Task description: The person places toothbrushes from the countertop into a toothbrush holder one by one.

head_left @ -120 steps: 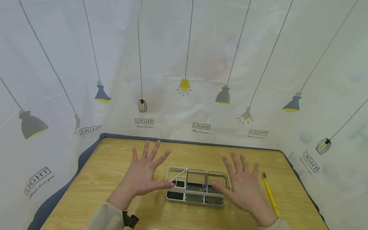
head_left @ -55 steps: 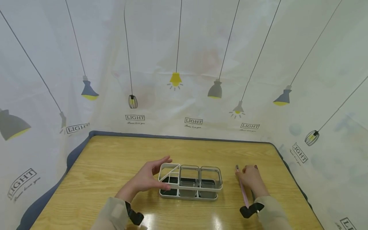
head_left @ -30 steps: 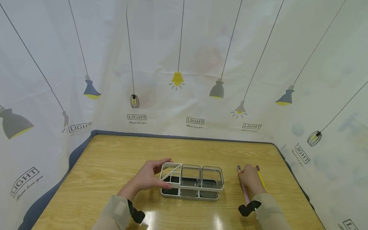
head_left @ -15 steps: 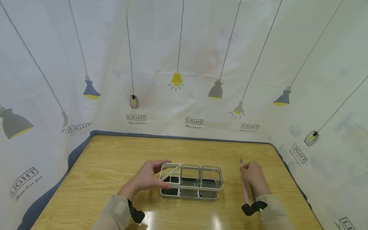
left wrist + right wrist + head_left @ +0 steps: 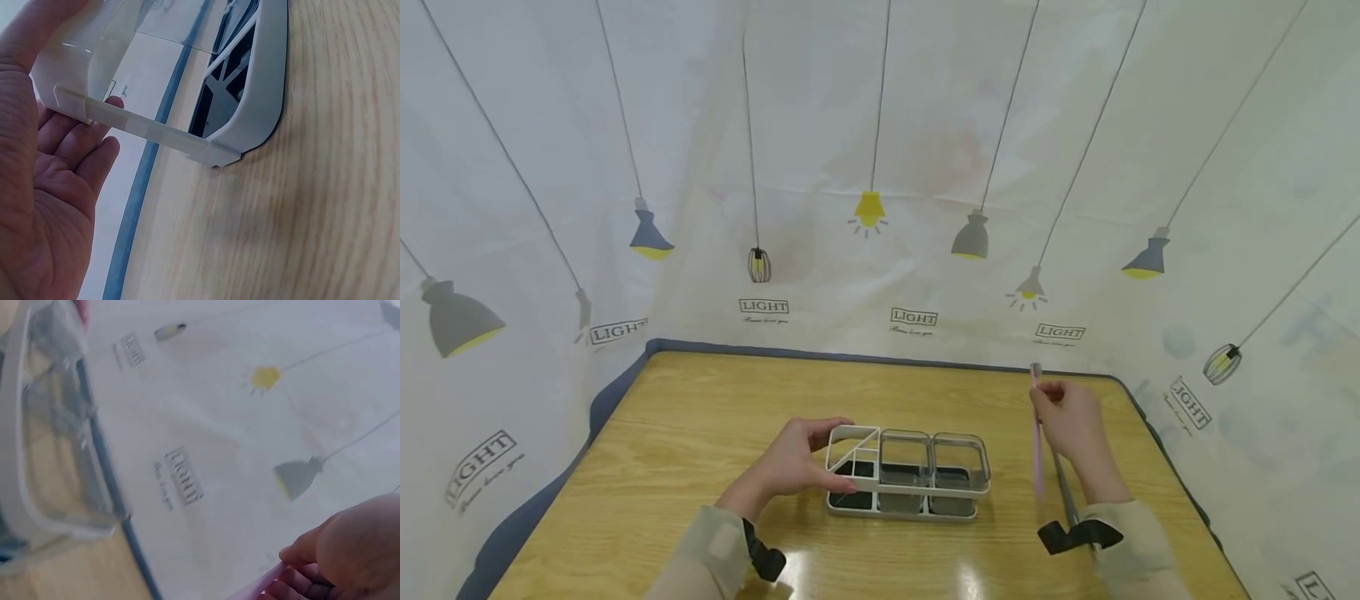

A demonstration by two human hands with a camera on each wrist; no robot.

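A white holder [image 5: 910,492] with three compartments stands on the table, its left section split by diagonal dividers and two clear grey cups [image 5: 904,457] filling the others. My left hand [image 5: 797,460] grips the holder's left end, thumb on the front and fingers behind; the left wrist view shows the fingers [image 5: 81,140] around that end. To the right of the holder, my right hand [image 5: 1071,417] pinches a pink toothbrush [image 5: 1037,458] near its head, raised and nearly upright. In the right wrist view, thumb and fingers close on the pink handle [image 5: 259,584].
A slim grey stick-like thing [image 5: 1064,492] lies under my right wrist. The wooden table [image 5: 745,383] has a dark blue edge, and a pale curtain [image 5: 820,250] printed with lamps hangs around it. Black straps with mounts [image 5: 763,557] sit on both wrists.
Both hands were spread above the table at first. My left hand took hold of the holder; my right took the pink toothbrush and lifted it. The yellow toothbrush has gone out of sight.
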